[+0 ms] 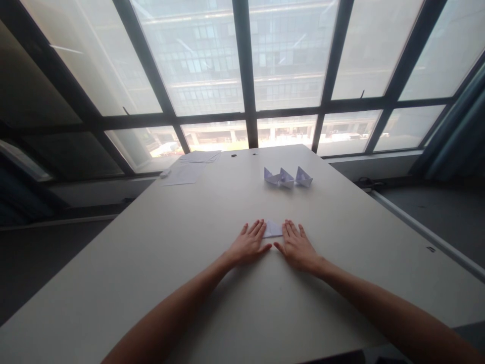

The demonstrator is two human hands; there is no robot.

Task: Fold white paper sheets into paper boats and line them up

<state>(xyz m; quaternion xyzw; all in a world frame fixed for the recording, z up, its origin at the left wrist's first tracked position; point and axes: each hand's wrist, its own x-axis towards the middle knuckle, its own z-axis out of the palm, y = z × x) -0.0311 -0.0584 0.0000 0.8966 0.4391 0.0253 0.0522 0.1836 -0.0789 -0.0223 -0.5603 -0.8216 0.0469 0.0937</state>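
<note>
Room: wall of tall windows (pixel 246 60) with dark frames, a pale multi-storey building beyond the glass; blue-grey curtain (pixel 454 121) at far right; dark floor (pixel 45 268) on both sides of the worktop.

Worktop: long, pale, plain-surfaced worktop (pixel 151 242), its far end close under the windows; two small dark holes (pixel 234 155) near the far edge.

Far left corner: stack of paper sheets (pixel 199 156) near the far edge; loose sheet of paper (pixel 184 174) just in front of it; small white object (pixel 165 173) beside that sheet, too small to identify.

Mid-worktop: row of three folded paper boats (pixel 287 178), upright, well beyond the hands; left pair touching, third just beside them, possibly touching too, hard to tell.

Near centre: folded paper piece (pixel 273 229), white with a faint lilac cast, flat on the worktop between the hands, roughly triangular, its exact fold shape unclear.

Left hand (pixel 248 243): open, palm down, flat on the worktop, fingers spread, gripping nothing; fingertips (pixel 260 224) at the paper's left edge.

Right hand (pixel 297 247): open, palm down, flat on the worktop, fingers spread, gripping nothing; fingertips (pixel 287 224) at the paper's right edge.

Thumbs: both pointing inward, just below the paper, apart from each other.
</note>
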